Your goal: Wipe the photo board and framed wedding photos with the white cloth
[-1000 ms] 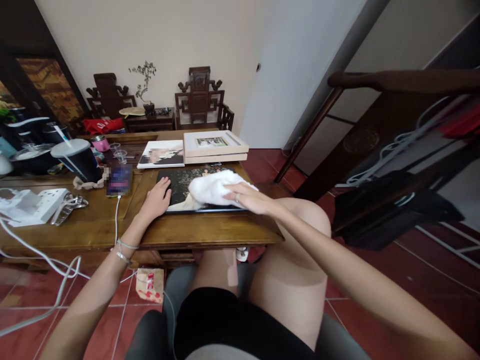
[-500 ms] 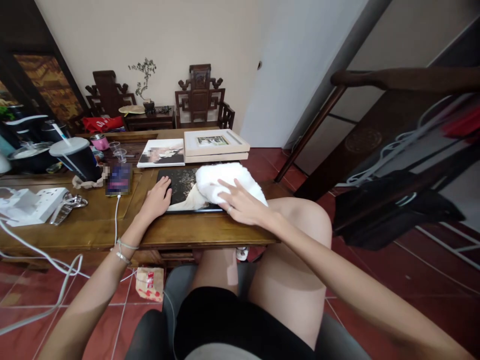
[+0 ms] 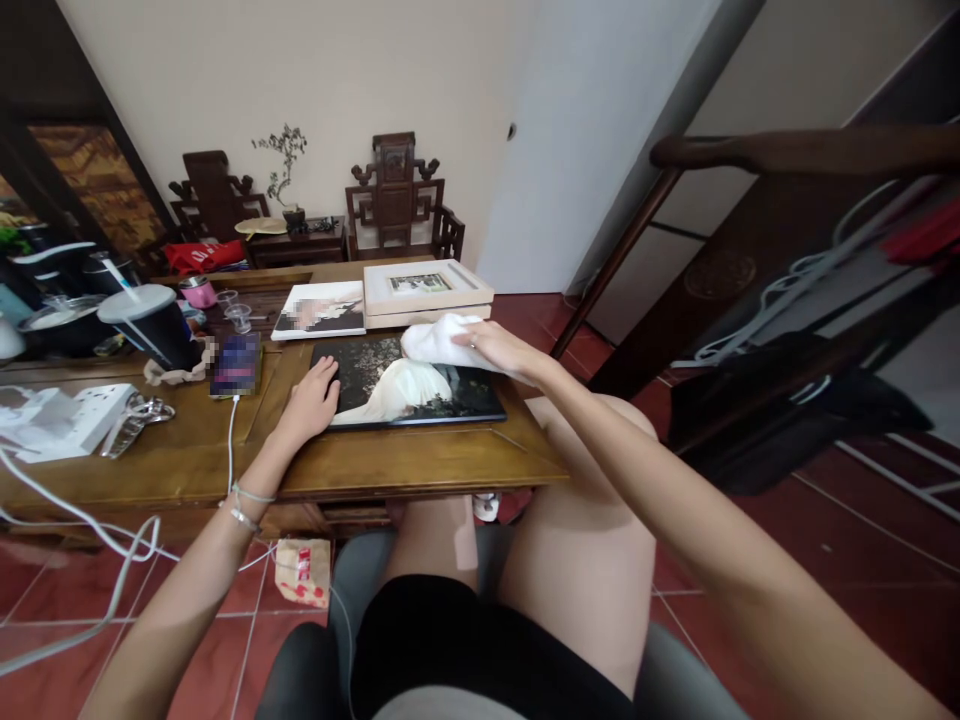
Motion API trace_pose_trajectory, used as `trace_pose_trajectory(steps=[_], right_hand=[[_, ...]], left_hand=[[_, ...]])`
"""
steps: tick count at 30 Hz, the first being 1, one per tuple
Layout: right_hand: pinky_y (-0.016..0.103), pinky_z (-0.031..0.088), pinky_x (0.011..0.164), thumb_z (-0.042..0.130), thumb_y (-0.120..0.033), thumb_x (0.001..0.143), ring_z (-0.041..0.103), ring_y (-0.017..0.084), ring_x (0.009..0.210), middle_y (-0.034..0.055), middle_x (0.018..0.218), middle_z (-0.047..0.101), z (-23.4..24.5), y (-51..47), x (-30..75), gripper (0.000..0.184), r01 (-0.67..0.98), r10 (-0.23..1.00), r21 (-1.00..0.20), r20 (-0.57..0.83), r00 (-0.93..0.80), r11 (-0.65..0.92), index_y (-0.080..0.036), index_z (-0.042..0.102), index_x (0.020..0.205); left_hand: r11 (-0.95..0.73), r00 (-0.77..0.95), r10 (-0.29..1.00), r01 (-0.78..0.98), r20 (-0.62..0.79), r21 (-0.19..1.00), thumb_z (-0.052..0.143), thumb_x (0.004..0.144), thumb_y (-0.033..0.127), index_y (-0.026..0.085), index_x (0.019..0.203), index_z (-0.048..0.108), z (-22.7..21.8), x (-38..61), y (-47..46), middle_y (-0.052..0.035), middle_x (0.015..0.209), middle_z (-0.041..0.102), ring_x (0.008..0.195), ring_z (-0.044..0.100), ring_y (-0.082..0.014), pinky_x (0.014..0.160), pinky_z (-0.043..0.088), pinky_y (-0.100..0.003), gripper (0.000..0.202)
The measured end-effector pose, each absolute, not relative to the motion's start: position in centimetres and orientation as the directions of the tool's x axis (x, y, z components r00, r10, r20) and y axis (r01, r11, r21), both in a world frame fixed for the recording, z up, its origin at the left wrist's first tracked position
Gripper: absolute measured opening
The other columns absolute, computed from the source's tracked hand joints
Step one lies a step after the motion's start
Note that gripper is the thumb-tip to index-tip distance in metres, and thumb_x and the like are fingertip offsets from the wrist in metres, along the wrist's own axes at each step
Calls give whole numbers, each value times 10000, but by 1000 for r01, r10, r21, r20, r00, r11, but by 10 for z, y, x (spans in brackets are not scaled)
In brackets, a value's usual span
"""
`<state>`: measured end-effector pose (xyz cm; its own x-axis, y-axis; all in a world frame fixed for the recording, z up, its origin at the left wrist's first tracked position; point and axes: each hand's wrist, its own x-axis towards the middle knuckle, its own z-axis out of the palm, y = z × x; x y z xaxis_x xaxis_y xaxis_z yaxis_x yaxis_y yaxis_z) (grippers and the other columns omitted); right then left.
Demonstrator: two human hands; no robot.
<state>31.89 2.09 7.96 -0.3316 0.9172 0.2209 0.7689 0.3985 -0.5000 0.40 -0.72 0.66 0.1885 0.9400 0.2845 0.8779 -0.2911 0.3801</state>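
A dark photo panel (image 3: 469, 400) showing a white dress lies flat on the wooden table (image 3: 390, 460) near its front edge. My left hand (image 3: 313, 396) rests with fingers stretched out on the panel's left edge. My right hand (image 3: 495, 348) grips a white cloth (image 3: 442, 338) over the panel's upper right part. The cloth is bunched and covers some of the picture's top. Some of my right fingers are hidden in or behind the cloth.
Behind the panel lie a white-edged photo board (image 3: 319, 308) and stacked pale frames (image 3: 427, 285). To the left are a phone (image 3: 236, 365) on a cable, a lidded cup (image 3: 154, 325), and a power strip (image 3: 75, 420). A wooden chair back (image 3: 750, 155) stands at right.
My right hand has moved the cloth up toward the panel's far edge, uncovering its lower right part. The cloth is more bunched now. My left hand stays on the left edge.
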Motion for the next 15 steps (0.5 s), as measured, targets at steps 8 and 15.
trace_pose_trajectory(steps=[8, 15], right_hand=[[536, 268, 1077, 393, -306, 924, 490, 350, 1262, 172, 1304, 612, 45, 20, 293, 360, 776, 829, -291, 209, -519, 560, -140, 648, 1118], [465, 394, 973, 339, -353, 968, 593, 328, 1093, 128, 981, 697, 50, -64, 321, 350, 675, 706, -217, 132, -695, 705, -193, 650, 975]], left_hand=[[-300, 191, 934, 878, 302, 373, 345, 950, 285, 123, 1382, 502, 6, 2, -6, -155, 1511, 435, 1444, 337, -244, 1150, 329, -493, 487], [-308, 196, 930, 878, 313, 366, 336, 951, 286, 124, 1385, 499, 3, 3, -4, -154, 1516, 428, 1448, 331, -239, 1148, 327, -499, 490]])
